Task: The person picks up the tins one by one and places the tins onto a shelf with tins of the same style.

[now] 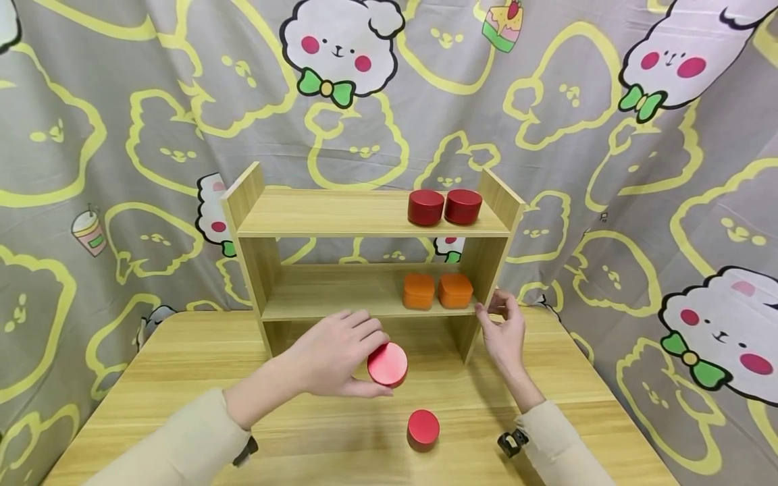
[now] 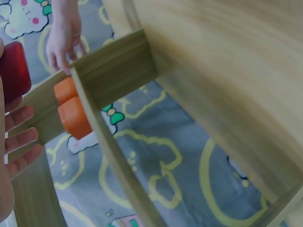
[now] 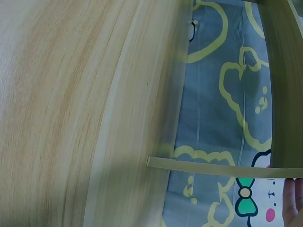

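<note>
Red and smooth, a squat cylinder (image 1: 387, 365) is gripped by the left hand (image 1: 340, 352) before the wood-grained shelf unit (image 1: 322, 210) — its flat round face tilted up toward the person, axis likewise. Well apart, the right hand (image 1: 503, 329) holds the unit's side edge. Another cylinder (image 1: 423, 430) stands upright on the bench (image 1: 340, 449).
</note>
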### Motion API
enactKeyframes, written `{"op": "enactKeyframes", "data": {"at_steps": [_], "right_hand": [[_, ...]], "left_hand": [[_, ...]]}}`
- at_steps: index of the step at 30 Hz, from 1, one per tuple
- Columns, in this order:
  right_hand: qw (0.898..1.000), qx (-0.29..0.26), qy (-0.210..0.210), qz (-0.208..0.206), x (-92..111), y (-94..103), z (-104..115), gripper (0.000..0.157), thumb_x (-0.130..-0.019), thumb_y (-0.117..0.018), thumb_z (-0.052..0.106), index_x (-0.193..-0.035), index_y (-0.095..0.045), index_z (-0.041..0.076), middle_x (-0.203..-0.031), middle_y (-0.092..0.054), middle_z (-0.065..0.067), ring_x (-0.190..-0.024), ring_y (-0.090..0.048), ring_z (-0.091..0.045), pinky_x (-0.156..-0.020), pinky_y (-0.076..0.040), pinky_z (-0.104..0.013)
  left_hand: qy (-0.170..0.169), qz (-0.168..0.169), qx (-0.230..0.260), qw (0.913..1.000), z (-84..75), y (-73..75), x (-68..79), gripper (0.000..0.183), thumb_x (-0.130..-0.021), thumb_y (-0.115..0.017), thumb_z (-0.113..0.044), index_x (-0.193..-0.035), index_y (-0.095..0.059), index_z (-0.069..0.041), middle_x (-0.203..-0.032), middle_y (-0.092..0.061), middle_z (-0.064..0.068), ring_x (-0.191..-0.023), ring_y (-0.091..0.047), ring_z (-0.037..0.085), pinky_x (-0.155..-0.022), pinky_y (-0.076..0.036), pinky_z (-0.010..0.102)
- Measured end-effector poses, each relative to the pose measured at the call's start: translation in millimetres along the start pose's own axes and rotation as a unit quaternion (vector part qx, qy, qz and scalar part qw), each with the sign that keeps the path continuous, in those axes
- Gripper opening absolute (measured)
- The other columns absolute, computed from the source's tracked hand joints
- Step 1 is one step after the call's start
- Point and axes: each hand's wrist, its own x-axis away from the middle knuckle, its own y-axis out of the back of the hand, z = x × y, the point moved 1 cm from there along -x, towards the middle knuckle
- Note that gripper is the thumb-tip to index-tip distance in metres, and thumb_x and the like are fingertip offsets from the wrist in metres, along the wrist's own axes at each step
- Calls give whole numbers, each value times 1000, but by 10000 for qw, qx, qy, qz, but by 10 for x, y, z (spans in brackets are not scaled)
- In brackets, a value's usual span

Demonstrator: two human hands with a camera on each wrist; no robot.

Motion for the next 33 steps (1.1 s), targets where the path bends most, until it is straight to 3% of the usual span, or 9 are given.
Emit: {"op": "enactKeyframes", "data": {"at_steps": [22, 33], "right_hand": [[10000, 45, -8, 63, -14, -29, 27, 31, -90, -68, -13, -120, -59, -17, -98, -57, -7, -83, -60, -2, -64, -51, -7], [10000, 32, -86, 18, 5, -16, 21, 31, -90, -68, -13, -120, -59, -17, -98, -59, -8, -83, -61, -2, -64, -52, -7]], "left_hand": [[-25, -347, -298, 9990, 368, 481, -415, 66, -83, -74, -74, -106, -68, -13, -100, -67, 0, -97, -64, 20, -88, -59, 33], [-41, -420, -388, 9984, 451, 637, -547, 66, -83, -76, -72, -107, -68, -11, -100, -67, 2, -95, -62, 20, -80, -57, 32]]}}
